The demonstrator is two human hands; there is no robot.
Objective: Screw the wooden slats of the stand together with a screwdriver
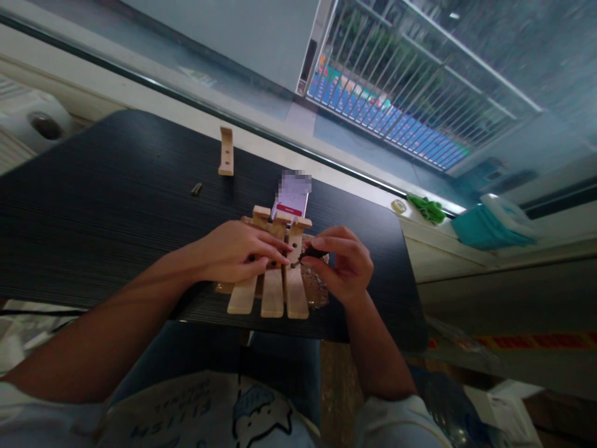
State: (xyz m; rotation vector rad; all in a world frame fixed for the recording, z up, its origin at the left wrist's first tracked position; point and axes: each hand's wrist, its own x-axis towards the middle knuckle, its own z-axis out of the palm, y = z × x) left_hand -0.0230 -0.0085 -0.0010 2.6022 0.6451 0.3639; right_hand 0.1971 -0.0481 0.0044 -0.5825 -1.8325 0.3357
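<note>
Three pale wooden pieces with upturned ends lie side by side near the table's front edge. My left hand (237,252) lies across them, fingers stretched out, with its fingertips on the right-hand wooden piece (297,292). A short black-handled screwdriver (313,252) is pinched in my right hand (347,261). Its thin tip points left and reaches the lower hole of that same piece. The middle wooden piece (273,298) and the left wooden piece (242,295) are partly covered by my left hand. Crinkled clear plastic (319,292) shows beneath the pieces.
Another wooden piece (226,151) stands apart near the table's far edge, close to a few screws (196,189). Behind the three pieces sits a lit phone (292,196). Tape (398,206), a green cloth (426,209) and a teal container (492,225) are on the ledge beside the dark table (116,205).
</note>
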